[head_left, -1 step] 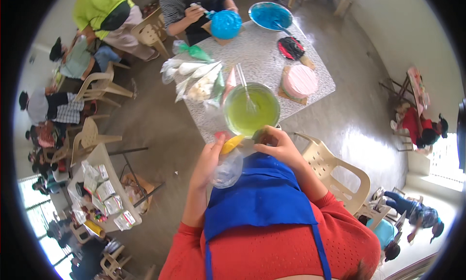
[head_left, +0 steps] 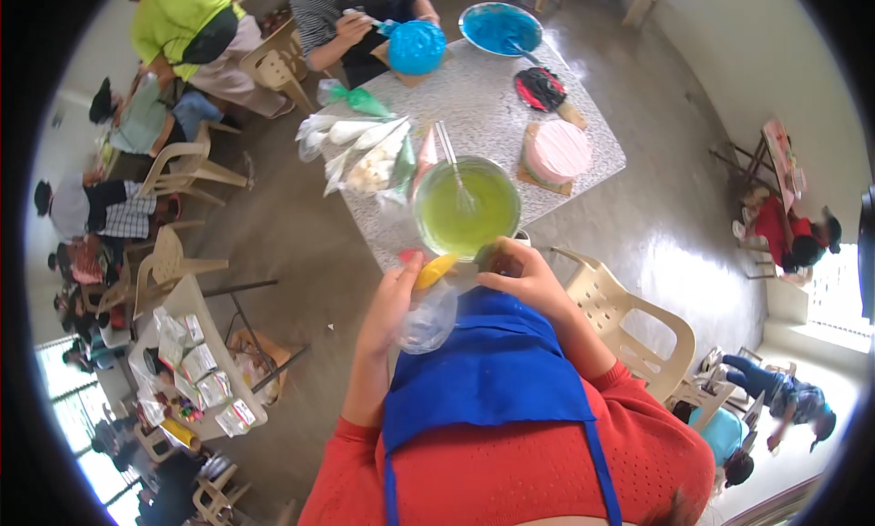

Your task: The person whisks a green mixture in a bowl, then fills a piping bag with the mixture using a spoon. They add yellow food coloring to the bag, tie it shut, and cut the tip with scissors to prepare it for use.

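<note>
Hands meet just below the middle of the frame: the left hand (head_left: 394, 298) is closed around a clear piping bag (head_left: 428, 318) with a yellow-orange filling showing at its top. The right hand (head_left: 529, 275) curls over something small and dark that is hard to make out. Just above them a bowl of green icing (head_left: 467, 207) with a whisk (head_left: 454, 169) stands on the speckled table (head_left: 497, 116).
</note>
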The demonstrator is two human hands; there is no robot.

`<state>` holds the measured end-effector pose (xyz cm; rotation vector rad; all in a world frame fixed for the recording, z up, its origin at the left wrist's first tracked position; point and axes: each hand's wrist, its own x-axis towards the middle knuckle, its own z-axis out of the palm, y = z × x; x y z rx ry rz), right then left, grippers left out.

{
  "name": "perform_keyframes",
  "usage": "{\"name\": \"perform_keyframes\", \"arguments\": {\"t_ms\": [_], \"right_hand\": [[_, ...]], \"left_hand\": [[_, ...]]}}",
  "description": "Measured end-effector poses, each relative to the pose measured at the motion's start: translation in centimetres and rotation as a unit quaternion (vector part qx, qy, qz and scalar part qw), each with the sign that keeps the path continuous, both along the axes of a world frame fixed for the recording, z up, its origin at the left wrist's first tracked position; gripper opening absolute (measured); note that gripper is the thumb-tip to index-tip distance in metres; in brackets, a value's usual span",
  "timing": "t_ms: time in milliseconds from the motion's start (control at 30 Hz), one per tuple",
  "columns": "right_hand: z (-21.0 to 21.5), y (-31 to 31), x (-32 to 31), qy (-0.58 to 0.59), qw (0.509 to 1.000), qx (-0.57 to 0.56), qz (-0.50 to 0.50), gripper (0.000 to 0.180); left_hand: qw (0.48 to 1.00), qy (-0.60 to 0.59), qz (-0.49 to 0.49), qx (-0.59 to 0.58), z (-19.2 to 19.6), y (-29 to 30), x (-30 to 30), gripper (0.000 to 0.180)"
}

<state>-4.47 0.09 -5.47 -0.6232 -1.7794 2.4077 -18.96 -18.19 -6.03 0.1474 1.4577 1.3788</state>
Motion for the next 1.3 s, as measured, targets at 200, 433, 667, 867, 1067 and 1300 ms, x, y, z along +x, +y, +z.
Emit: {"name": "perform_keyframes", "arguments": {"t_ms": [200,433,667,867,1067,1300], "right_hand": [[1.2,7.4,3.6,-0.016,1.0,-0.003,0.002,0.028],[1.2,20.1,6.8,0.008,0.996,0.07,0.052,0.033],[2.6,28.1,9.4,0.045,0.988,0.097,0.114,0.046],[3.7,29.0,7.6,0.093,0.98,0.127,0.12,0.049],[3.6,28.4,5.8,0.104,0.974,0.151,0.129,0.049],[3.4,27.4,4.4,0.08,0.982,0.112,0.132,0.049]], "left_hand": [[1.0,-0.003,0.01,0.012,0.2,8.0,2.7,0.044],[0.999,-0.019,0.041,-0.003,-0.2,19.4,8.1,0.04],[0.995,-0.033,0.09,0.017,-0.4,27.6,14.2,0.048],[0.983,-0.059,0.172,0.034,1.5,28.0,14.4,0.043],[0.975,-0.099,0.183,0.077,1.5,27.5,13.1,0.04],[0.972,-0.098,0.194,0.09,1.3,25.7,12.4,0.038]]}}
